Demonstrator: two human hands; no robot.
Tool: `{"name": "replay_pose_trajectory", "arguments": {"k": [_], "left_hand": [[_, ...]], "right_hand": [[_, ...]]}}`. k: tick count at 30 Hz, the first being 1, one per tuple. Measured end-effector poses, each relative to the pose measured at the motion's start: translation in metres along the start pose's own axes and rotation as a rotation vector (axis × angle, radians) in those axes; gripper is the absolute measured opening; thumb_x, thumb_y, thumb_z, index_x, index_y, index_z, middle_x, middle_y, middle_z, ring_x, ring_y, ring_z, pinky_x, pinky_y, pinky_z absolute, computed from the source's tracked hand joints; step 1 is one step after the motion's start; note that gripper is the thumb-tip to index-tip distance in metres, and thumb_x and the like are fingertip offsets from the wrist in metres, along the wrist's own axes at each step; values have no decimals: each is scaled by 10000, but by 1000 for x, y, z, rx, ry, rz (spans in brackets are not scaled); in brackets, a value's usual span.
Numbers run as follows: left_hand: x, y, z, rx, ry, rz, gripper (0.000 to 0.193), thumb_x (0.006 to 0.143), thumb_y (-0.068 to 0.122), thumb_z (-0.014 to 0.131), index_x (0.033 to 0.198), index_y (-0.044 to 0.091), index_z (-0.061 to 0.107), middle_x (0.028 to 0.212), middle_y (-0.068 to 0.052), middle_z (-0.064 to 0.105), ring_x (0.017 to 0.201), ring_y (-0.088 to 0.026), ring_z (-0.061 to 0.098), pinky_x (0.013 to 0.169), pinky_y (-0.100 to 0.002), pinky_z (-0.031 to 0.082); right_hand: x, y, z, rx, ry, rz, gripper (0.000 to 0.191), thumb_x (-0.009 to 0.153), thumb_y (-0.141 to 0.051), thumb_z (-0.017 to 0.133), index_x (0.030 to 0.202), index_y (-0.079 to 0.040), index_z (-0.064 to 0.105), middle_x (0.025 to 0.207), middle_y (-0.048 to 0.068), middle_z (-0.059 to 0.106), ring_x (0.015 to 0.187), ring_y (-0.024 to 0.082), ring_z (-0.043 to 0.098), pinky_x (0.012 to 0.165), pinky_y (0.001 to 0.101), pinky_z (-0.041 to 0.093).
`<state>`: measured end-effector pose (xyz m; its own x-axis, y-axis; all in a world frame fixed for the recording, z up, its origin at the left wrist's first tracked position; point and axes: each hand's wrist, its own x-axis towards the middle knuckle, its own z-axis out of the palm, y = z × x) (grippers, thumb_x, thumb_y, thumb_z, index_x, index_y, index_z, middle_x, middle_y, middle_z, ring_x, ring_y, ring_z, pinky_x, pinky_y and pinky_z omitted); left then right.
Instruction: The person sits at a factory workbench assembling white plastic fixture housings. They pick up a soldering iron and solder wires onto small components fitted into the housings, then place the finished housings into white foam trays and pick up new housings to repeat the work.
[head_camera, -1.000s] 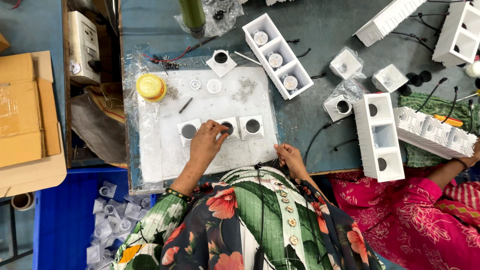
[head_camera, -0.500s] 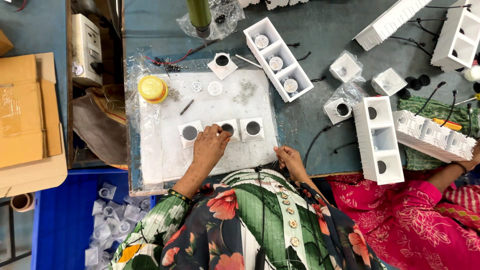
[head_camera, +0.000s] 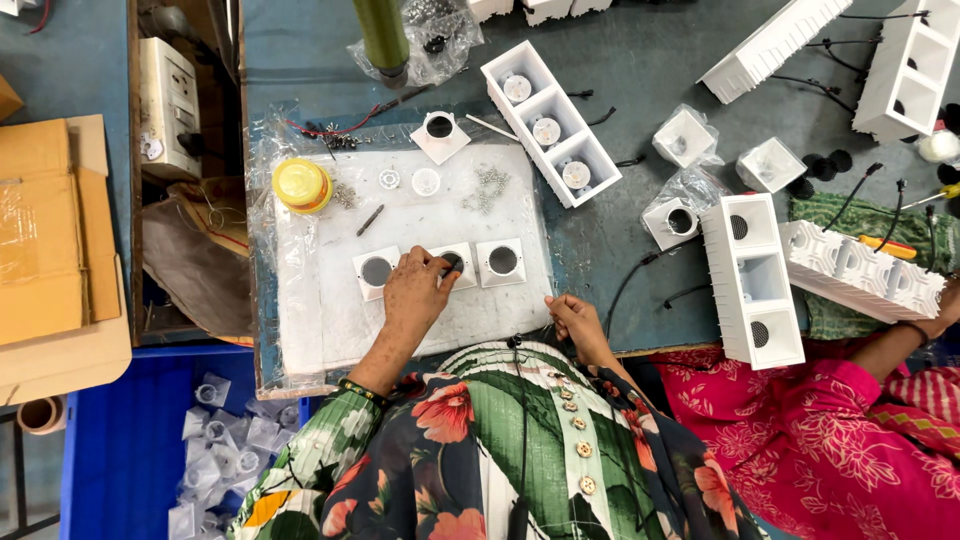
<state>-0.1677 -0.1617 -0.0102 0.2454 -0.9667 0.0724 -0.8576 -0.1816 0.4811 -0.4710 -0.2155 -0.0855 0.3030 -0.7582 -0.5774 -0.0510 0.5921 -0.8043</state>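
Note:
My left hand (head_camera: 417, 292) rests on the middle one of three small white square frames with round holes (head_camera: 452, 264), fingers pressing on it; the left frame (head_camera: 376, 270) and the right frame (head_camera: 501, 260) lie beside it on a white foam sheet (head_camera: 330, 320). My right hand (head_camera: 573, 322) sits at the sheet's near right corner with fingers pinched around something small that I cannot make out. A fourth square frame (head_camera: 440, 135) lies at the sheet's far edge, with small round lenses (head_camera: 425, 181) and a heap of screws (head_camera: 490, 185) near it.
A yellow round tub (head_camera: 302, 185) stands at the sheet's left. White triple housings (head_camera: 548, 120) (head_camera: 752, 278) lie to the right. Another person in a pink garment (head_camera: 850, 430) works at the right. A blue crate of clear bagged parts (head_camera: 215, 450) sits lower left, cardboard (head_camera: 50, 240) left.
My left hand has shifted slightly on the middle frame. My right hand has stayed at the sheet's near right corner.

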Motion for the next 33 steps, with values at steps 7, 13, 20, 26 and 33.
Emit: {"name": "replay_pose_trajectory", "arguments": {"k": [7, 13, 20, 26, 33], "left_hand": [[5, -8, -11, -167, -35, -143, 164, 900, 265, 729, 998, 142, 774, 940, -36, 660, 864, -243, 664, 691, -403, 522], [13, -16, -14, -473, -110, -297, 225, 897, 248, 730, 1049, 84, 709, 923, -57, 746, 698, -202, 700, 621, -347, 532], [10, -23, -6, -502, -156, -346, 260, 876, 236, 754, 1079, 84, 698, 879, -52, 772, 697, -179, 703, 615, -335, 528], [11, -20, -7, -478, -167, -337, 243, 880, 232, 752, 1076, 95, 710, 886, -42, 778, 691, -175, 699, 613, -333, 523], [12, -15, -12, -409, -162, -375, 228, 884, 232, 747, 1087, 134, 717, 903, -5, 781, 691, -161, 697, 598, -339, 518]], "right_hand": [[0, 2, 0, 25, -1, -2, 327, 945, -288, 726, 741, -80, 578, 596, -52, 446, 480, 57, 380, 478, 248, 336], [2, 3, 0, 31, 14, 18, 322, 942, -283, 725, 742, -75, 582, 601, -50, 453, 480, 59, 380, 475, 251, 334], [3, 7, -4, 26, 7, 0, 331, 950, -280, 724, 739, -71, 579, 604, -47, 455, 484, 60, 383, 480, 249, 335], [5, 8, -5, 25, 13, 17, 327, 951, -281, 721, 740, -78, 576, 603, -50, 450, 485, 61, 382, 482, 252, 344], [6, 7, -5, 35, 13, 35, 326, 952, -281, 721, 740, -83, 573, 603, -55, 445, 485, 57, 376, 479, 251, 337]]}}
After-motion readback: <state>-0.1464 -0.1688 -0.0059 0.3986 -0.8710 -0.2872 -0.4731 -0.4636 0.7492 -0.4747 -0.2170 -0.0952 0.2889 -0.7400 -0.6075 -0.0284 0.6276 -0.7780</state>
